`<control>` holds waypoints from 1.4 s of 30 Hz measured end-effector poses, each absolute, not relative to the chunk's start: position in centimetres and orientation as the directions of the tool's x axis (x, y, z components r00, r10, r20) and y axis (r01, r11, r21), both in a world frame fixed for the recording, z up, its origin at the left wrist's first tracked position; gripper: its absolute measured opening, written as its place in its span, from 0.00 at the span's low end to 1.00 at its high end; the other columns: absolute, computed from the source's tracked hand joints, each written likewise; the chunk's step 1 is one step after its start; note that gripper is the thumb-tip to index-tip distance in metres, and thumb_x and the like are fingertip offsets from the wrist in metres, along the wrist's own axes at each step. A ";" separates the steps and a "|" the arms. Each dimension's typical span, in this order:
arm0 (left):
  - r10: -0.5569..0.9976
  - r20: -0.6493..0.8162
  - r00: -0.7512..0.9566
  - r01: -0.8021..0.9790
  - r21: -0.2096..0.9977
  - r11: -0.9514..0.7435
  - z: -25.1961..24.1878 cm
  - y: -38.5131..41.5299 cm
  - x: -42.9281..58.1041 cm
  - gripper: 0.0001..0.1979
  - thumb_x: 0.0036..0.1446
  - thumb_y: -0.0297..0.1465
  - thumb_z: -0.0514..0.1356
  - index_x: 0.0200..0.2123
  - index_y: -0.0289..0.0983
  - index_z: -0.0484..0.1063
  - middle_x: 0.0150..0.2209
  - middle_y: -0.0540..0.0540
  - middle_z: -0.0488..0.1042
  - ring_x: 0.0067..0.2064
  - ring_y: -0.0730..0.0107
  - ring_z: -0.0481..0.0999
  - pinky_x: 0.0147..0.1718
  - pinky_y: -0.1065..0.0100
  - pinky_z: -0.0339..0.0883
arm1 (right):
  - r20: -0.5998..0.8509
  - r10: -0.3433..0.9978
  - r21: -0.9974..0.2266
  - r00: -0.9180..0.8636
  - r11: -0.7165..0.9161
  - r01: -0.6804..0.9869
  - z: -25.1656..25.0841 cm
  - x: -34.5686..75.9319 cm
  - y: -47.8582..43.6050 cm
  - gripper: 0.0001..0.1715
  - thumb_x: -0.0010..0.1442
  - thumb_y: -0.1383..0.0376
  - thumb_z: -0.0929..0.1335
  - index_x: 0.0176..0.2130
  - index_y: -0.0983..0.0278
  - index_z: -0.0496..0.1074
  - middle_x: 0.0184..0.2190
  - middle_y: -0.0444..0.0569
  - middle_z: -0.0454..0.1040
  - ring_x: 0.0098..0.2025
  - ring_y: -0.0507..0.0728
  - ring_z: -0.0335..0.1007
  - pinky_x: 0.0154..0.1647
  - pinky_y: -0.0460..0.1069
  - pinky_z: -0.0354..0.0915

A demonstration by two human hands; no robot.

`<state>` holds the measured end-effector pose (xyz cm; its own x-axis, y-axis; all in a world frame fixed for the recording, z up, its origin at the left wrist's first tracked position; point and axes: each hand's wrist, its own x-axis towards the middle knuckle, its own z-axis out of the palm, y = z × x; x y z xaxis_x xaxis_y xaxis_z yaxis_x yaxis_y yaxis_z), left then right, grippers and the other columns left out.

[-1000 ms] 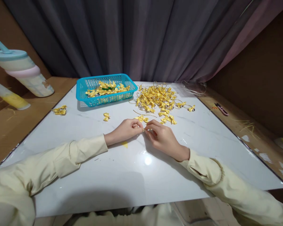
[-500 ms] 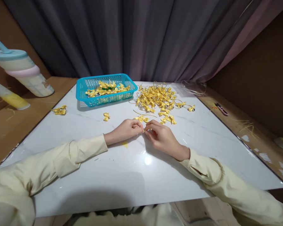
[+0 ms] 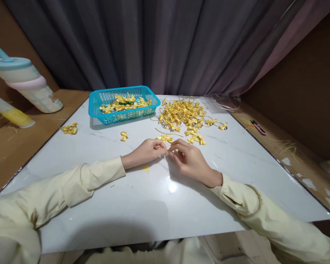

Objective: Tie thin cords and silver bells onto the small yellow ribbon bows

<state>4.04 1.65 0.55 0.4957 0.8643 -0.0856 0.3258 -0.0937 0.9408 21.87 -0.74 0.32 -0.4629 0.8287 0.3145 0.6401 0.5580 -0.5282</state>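
My left hand (image 3: 146, 151) and my right hand (image 3: 189, 160) rest on the white marble-look tabletop (image 3: 159, 198), fingertips meeting in a pinch on a small yellow piece (image 3: 167, 152), too small to name for sure. Just beyond the fingers lies a yellow ribbon bow (image 3: 165, 138). A big pile of yellow bows with gold loops (image 3: 184, 114) sits behind it. A single bow (image 3: 123, 136) lies to the left. The blue plastic basket (image 3: 99, 110) at the back left holds more yellow bows.
A tilted tumbler with a blue lid (image 3: 24, 80) and a yellow-white bottle (image 3: 9, 111) lie on the wooden ledge at left, near a small bow cluster (image 3: 69, 128). A pink-handled tool (image 3: 258, 127) lies on the right ledge. Dark curtains hang behind.
Almost nothing moved. My right hand's fingers shifted slightly at the pinch point; both hands stay together in the same place.
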 end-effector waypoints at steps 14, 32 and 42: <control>0.876 -0.083 0.475 0.364 0.925 -0.110 0.2 1.7 4.1 0.06 0.48 0.31 0.55 0.28 0.34 0.68 0.19 0.56 0.58 0.22 0.77 0.57 0.22 0.74 0.49 | 0.280 0.845 -0.590 -0.455 0.526 0.613 0.2 21.8 -0.5 0.08 0.54 0.73 0.64 0.31 0.67 0.73 0.33 0.49 0.72 0.28 0.50 0.64 0.28 0.45 0.57; 0.861 -0.057 0.506 0.352 0.925 -0.146 0.7 1.6 4.1 0.05 0.48 0.29 0.55 0.25 0.34 0.69 0.18 0.56 0.57 0.23 0.77 0.56 0.23 0.73 0.49 | 0.282 0.839 -0.587 -0.465 0.534 0.608 0.4 21.8 -0.5 0.08 0.53 0.75 0.63 0.31 0.66 0.71 0.33 0.48 0.71 0.27 0.50 0.63 0.29 0.45 0.58; 0.837 -0.050 0.546 0.285 0.950 -0.129 0.3 1.8 3.8 0.05 0.49 0.29 0.56 0.27 0.34 0.69 0.23 0.54 0.64 0.26 0.75 0.61 0.27 0.73 0.54 | 0.279 0.821 -0.613 -0.498 0.551 0.566 0.1 21.9 -0.4 0.07 0.54 0.75 0.63 0.31 0.66 0.69 0.31 0.48 0.69 0.28 0.51 0.62 0.29 0.45 0.57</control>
